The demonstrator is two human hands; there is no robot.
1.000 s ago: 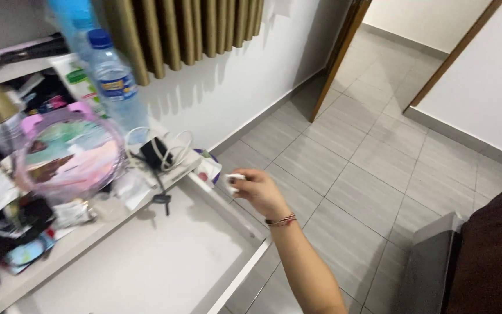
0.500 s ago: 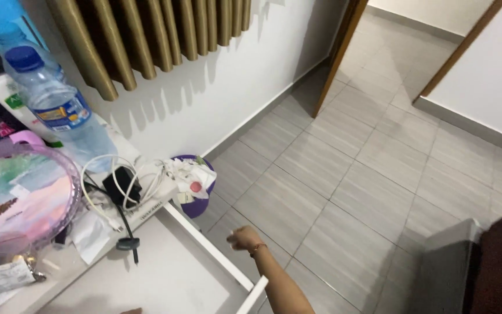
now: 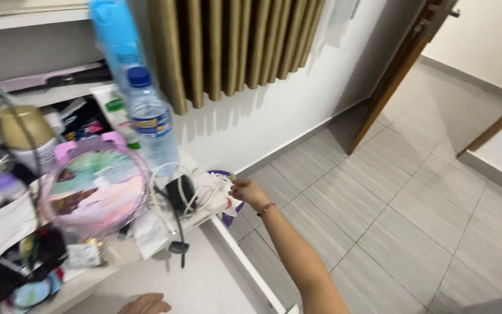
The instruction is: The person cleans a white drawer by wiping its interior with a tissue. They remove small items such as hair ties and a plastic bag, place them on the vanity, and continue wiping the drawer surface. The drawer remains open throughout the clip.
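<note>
Grey floor tiles point(image 3: 379, 209) run beneath my reach. My right hand point(image 3: 246, 191) pinches a small scrap point(image 3: 233, 177) above the purple bin point(image 3: 232, 210); my left hand point(image 3: 144, 304) rests loose.

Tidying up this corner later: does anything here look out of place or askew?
Yes. The tangled white cables and black charger sit in a heap at the white shelf edge, one black plug dangling over it, beside the right hand.

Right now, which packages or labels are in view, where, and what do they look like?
Water bottle: upright on the shelf by the wall, clear, blue cap, blue and yellow label band.
White tube: behind the bottle, green label patch.
Blue packet: above the bottle, tall, blurred.
Small wrapper: shelf front edge, crumpled, pale.
Right hand: pinches a small item, too small to tell.
</note>
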